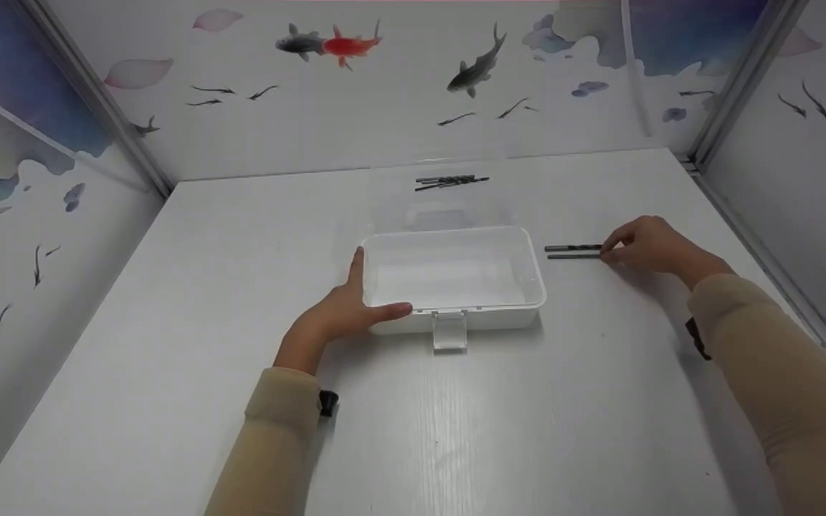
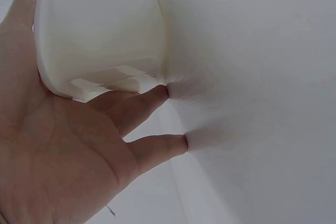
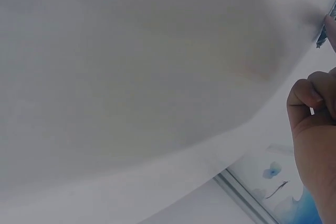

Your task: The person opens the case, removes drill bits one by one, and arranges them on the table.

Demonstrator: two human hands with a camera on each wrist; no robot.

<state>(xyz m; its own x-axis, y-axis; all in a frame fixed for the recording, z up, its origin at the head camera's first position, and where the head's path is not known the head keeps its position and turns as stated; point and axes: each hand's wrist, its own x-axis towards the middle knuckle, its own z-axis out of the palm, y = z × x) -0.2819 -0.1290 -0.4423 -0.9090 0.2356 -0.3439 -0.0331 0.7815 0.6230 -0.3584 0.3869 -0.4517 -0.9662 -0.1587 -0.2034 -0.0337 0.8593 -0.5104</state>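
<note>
A white plastic box [image 1: 456, 319] with a front latch stands on the white table, its inside showing no contents. My left hand [image 1: 338, 313] is at its left front corner, thumb along the front rim and fingers along the left side. In the left wrist view, the fingers of this hand [image 2: 68, 150] are fairly straight, with two fingertips touching the table. To the right of the box lie two thin drill bits [image 1: 572, 248], side by side. My right hand [image 1: 646, 245] pinches at their right ends with thumb and forefinger; whether it grips one or both is hidden.
Behind the box extends its clear lid [image 1: 391, 208], folded back. Several dark drill bits [image 1: 450, 182] lie in a bunch at the lid; whether inside or beyond it I cannot tell. Panels with painted fish [image 1: 475, 68] border the table at the back and both sides.
</note>
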